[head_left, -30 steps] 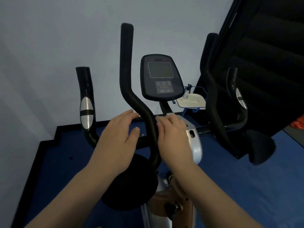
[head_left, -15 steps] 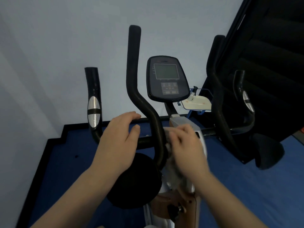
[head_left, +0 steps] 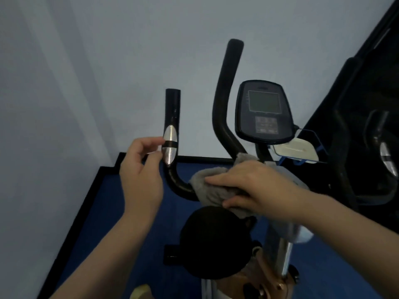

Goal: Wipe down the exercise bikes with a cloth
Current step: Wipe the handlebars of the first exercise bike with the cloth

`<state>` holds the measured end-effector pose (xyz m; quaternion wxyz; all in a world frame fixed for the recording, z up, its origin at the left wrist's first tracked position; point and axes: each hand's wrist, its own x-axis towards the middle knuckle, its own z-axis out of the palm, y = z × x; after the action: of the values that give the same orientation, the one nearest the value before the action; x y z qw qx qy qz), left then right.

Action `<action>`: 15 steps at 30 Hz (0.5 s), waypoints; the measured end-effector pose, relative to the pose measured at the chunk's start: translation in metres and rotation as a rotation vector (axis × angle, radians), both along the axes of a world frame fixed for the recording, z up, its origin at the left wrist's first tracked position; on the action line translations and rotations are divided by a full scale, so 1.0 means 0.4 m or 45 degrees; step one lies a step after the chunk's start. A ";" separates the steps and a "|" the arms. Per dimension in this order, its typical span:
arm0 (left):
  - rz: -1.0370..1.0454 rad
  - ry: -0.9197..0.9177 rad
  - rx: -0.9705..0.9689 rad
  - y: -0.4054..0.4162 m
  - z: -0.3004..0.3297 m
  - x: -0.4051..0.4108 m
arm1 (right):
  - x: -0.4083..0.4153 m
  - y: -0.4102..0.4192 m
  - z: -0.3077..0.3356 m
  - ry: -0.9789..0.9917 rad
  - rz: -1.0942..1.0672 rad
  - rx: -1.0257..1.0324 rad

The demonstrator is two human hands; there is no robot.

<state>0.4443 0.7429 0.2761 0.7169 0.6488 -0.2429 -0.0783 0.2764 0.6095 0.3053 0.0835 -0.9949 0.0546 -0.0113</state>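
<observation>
An exercise bike stands before me, with a black console (head_left: 263, 111), a tall black handlebar (head_left: 224, 100) and a shorter left grip (head_left: 171, 130) bearing a silver pulse sensor. My right hand (head_left: 250, 188) grips a grey cloth (head_left: 212, 188) and presses it on the crossbar where the left grip bends inward. My left hand (head_left: 141, 175) hovers just left of the sensor, fingers loosely curled, holding nothing. The black round knob (head_left: 216, 240) sits below the cloth.
A pale wall rises behind the bike. Blue floor mat (head_left: 133, 212) with a black border lies below. A large black machine (head_left: 367, 126) crowds the right side. A white tray in a blue holder (head_left: 295, 149) hangs right of the console.
My left hand has let go of the crossbar and lifted left toward the sensor grip. My right hand has brought the grey cloth leftward onto the crossbar. The view shifted left.
</observation>
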 end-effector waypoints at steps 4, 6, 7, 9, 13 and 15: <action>-0.028 -0.003 0.062 -0.018 -0.030 0.005 | 0.120 0.035 -0.021 0.158 -0.084 0.048; -0.059 -0.063 0.098 -0.020 -0.032 0.014 | 0.109 0.030 -0.008 0.212 -0.084 0.008; -0.095 -0.079 0.110 -0.019 -0.028 0.023 | 0.093 0.028 -0.002 0.230 -0.093 -0.039; -0.158 -0.061 0.113 -0.014 -0.022 0.042 | 0.076 0.037 -0.001 0.252 -0.109 -0.163; -0.168 -0.070 0.141 -0.017 -0.019 0.068 | 0.172 0.085 -0.018 0.220 -0.181 -0.098; -0.201 -0.063 0.130 -0.023 -0.021 0.076 | 0.196 0.092 -0.026 0.180 -0.273 0.166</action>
<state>0.4748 0.7336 0.2679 0.6682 0.6652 -0.3066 -0.1306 0.3549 0.6465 0.2948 0.1422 -0.9742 0.1670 0.0535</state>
